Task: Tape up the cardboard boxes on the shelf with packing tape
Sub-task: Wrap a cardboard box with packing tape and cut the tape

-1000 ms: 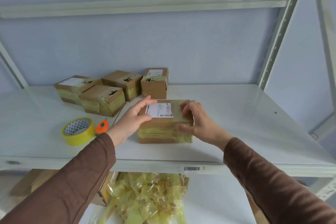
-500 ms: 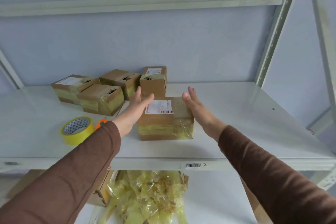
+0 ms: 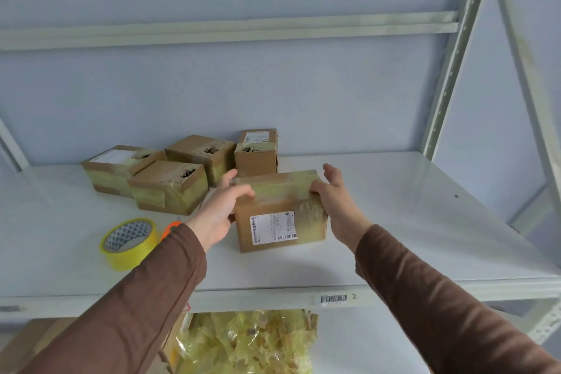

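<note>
Boxes at rear left: four taped cardboard boxes [image 3: 170, 185] clustered on the shelf [image 3: 409, 222], several torn on top.
Tape roll: yellow packing tape [image 3: 129, 243] lying flat near the shelf's front left; an orange tool [image 3: 170, 228] just beside it, partly hidden by the sleeve.
Left hand: left hand [image 3: 221, 209] grips the box's upper left corner, fingers curled over the top edge.
Centre box: cardboard box [image 3: 280, 212] on the shelf, label facing forward, yellowish tape across its top.
Right hand: right hand [image 3: 337, 197] holds the upper right corner, thumb on the front face.
Below shelf: crumpled yellow plastic [image 3: 249, 343].
</note>
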`<state>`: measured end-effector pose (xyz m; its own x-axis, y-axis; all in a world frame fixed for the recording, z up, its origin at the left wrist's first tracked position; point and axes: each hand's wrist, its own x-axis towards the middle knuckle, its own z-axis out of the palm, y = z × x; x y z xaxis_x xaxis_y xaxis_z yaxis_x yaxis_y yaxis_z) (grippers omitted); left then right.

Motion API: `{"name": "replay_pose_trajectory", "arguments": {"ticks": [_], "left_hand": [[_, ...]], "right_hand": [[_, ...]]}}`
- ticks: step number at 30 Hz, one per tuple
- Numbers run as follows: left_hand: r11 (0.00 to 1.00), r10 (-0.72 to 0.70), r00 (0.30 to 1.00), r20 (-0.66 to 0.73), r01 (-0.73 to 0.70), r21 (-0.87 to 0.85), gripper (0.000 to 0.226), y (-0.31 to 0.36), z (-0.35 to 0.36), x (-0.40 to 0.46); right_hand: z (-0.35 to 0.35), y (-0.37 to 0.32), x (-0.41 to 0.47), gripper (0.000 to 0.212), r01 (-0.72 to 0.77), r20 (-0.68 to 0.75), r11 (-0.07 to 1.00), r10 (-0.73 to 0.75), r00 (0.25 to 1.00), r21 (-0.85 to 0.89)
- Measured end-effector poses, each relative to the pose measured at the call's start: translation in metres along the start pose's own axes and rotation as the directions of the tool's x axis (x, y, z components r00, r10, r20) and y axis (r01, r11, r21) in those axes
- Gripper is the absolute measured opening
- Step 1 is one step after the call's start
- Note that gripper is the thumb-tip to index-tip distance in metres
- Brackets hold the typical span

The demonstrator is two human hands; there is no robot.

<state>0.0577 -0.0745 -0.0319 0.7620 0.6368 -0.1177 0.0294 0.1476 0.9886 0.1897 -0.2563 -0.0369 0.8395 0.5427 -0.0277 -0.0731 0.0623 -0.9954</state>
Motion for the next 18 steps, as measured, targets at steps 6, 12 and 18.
{"name": "replay_pose_trajectory", "arguments": {"ticks": [6, 12, 18], "left_hand": [[0.999, 0.013, 1.000, -0.002, -0.013, -0.050, 0.042, -0.004, 0.009, 0.017], [0.991, 0.022, 0.994, -0.105, -0.035, -0.128, 0.031, -0.007, 0.011, 0.011], [0.997, 0.077, 0.996, 0.035, -0.077, 0.000, 0.041, -0.019, 0.023, -0.014]], "right_hand": [[0.017, 0.005, 0.016, 0.055, -0.017, -0.090, 1.000, 0.015, 0.996, -0.017], [0.012, -0.012, 0.048, 0.092, 0.031, -0.110, 0.904, -0.086, 0.990, -0.426], [0.015, -0.025, 0.061, 0.097, -0.123, -0.170, 0.930, 0.066, 0.983, -0.348]]}}
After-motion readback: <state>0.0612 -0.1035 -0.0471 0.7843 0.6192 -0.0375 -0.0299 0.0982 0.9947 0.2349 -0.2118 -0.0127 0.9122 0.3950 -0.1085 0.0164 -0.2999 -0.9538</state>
